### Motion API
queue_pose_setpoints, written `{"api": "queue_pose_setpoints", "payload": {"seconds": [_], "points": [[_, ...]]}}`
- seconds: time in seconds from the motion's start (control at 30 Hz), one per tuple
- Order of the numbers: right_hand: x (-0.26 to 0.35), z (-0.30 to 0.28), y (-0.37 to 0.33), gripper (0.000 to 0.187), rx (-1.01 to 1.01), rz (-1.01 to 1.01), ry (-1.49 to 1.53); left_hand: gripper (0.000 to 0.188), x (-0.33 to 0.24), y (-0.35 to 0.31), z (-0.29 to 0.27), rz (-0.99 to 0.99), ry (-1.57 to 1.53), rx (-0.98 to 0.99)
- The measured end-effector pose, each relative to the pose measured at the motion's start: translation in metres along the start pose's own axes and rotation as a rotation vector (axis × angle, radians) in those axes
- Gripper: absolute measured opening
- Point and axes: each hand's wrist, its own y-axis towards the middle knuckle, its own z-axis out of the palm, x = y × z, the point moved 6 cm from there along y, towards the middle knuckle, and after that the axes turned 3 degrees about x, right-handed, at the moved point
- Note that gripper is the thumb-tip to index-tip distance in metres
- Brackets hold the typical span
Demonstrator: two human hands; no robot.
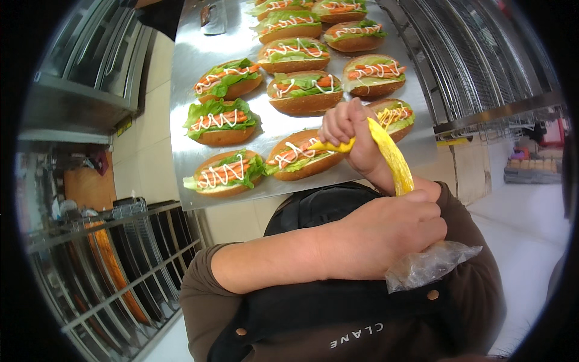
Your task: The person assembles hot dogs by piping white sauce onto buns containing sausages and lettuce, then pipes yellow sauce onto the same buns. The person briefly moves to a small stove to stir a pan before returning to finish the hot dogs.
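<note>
A clear piping bag (pixel 393 158) filled with yellow sauce bends between my two hands. My right hand (pixel 353 130) is closed round its lower part, with the narrow tip pointing left over a filled bun (pixel 304 155) at the front of the metal table. My left hand (pixel 401 223) reaches across my body and grips the bag's upper end; loose, crumpled plastic (pixel 428 265) sticks out below it. That bun holds lettuce, orange strips and white zigzag sauce. Just beyond my right hand, another filled bun (pixel 395 117) carries yellow lines over its filling.
Several more filled buns with white zigzags, such as one bun (pixel 223 173) at front left, stand in rows on the steel table (pixel 277 130). A small metal object (pixel 213 19) lies at its far left. Racks with trays (pixel 120 265) stand at left, wire racks (pixel 476 48) at right.
</note>
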Motion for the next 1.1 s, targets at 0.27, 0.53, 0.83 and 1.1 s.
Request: {"api": "queue_pose_setpoints", "payload": {"seconds": [0.27,0.53,0.83,1.1], "points": [[-0.037,0.046,0.010,0.052,0.211,0.073,0.026,0.018,-0.006,-0.027,-0.011,-0.125,0.178,-0.179],[-0.058,0.059,0.007,0.051,0.293,0.128,-0.002,0.020,-0.011,-0.036,-0.019,-0.118,0.205,-0.266],[-0.044,0.045,0.020,0.051,0.272,0.130,-0.067,0.021,-0.008,-0.038,-0.022,-0.086,0.210,-0.260],[-0.021,0.028,0.025,0.053,0.258,0.137,-0.075,0.022,-0.009,-0.032,-0.019,-0.041,0.168,-0.218]]}}
